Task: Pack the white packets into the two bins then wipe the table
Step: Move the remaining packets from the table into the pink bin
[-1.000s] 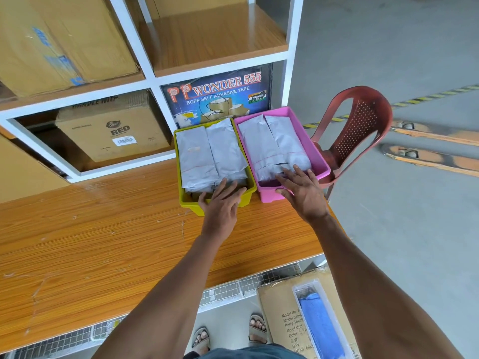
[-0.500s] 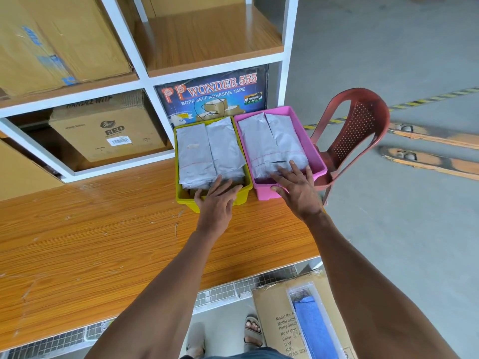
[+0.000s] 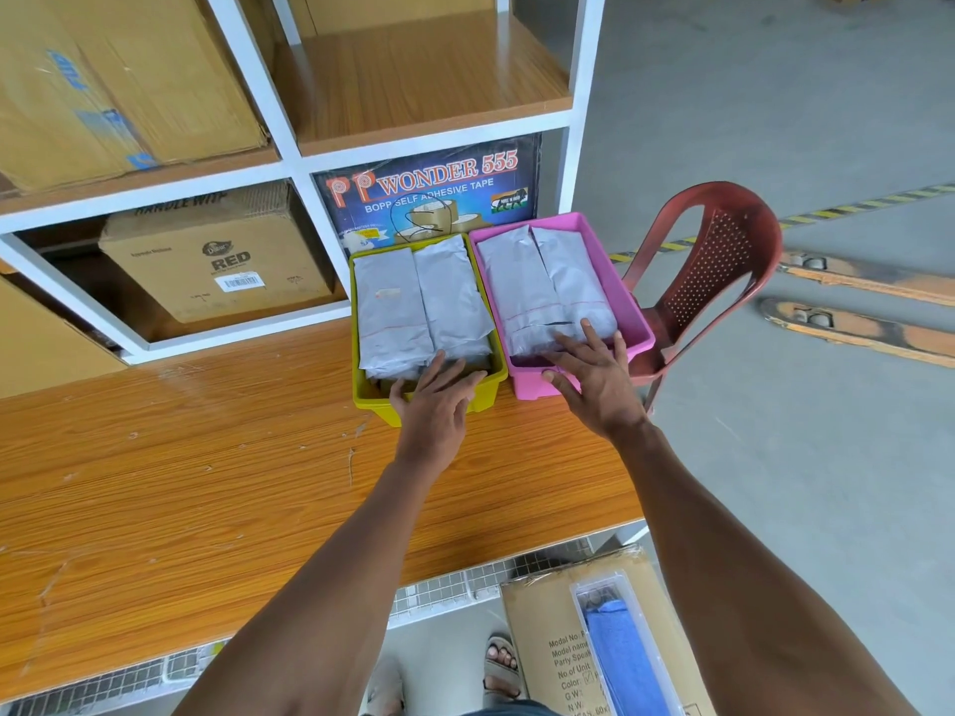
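A yellow-green bin and a pink bin stand side by side at the back right of the wooden table. Both are filled with white packets, two stacks in each; the pink bin's packets lie just as flat. My left hand rests with straight fingers on the near rim of the yellow-green bin, touching the packets. My right hand lies flat on the pink bin's near rim, fingers spread onto the packets.
A white shelf unit with cardboard boxes and a tape poster stands behind the bins. A red plastic chair is right of the table. Below, a box carries a clear case with blue cloth.
Both hands have stayed on the near rims of the bins. The view has shifted slightly; the bins and packets look unmoved.
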A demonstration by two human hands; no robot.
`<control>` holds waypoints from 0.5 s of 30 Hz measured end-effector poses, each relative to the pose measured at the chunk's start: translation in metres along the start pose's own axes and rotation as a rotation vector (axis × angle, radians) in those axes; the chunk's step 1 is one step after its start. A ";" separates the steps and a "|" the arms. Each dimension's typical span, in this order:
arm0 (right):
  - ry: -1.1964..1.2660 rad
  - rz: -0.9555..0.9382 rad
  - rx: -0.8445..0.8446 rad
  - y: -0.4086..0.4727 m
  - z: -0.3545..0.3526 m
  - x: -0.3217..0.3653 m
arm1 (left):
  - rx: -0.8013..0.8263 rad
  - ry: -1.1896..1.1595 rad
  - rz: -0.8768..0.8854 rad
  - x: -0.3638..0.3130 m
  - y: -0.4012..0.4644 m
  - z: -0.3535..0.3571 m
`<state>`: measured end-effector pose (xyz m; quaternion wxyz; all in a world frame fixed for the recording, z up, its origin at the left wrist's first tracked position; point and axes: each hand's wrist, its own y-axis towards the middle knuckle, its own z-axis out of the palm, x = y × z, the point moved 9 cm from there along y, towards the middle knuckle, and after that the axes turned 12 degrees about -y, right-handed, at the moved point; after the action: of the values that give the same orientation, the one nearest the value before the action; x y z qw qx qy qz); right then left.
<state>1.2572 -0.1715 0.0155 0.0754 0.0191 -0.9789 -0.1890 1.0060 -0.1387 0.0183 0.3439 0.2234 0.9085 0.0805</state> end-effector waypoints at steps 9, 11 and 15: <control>-0.119 0.016 0.120 0.000 0.002 0.003 | 0.087 0.015 -0.044 -0.002 0.001 0.003; -0.183 0.021 0.151 -0.001 0.002 0.006 | 0.120 0.031 -0.052 -0.003 0.001 0.004; -0.201 0.117 0.115 -0.012 -0.006 0.013 | 0.095 0.063 0.025 -0.012 -0.008 0.001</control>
<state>1.2450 -0.1860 0.0183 -0.0133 -0.0530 -0.9902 -0.1288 1.0112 -0.1511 0.0223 0.3033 0.2481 0.9187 0.0485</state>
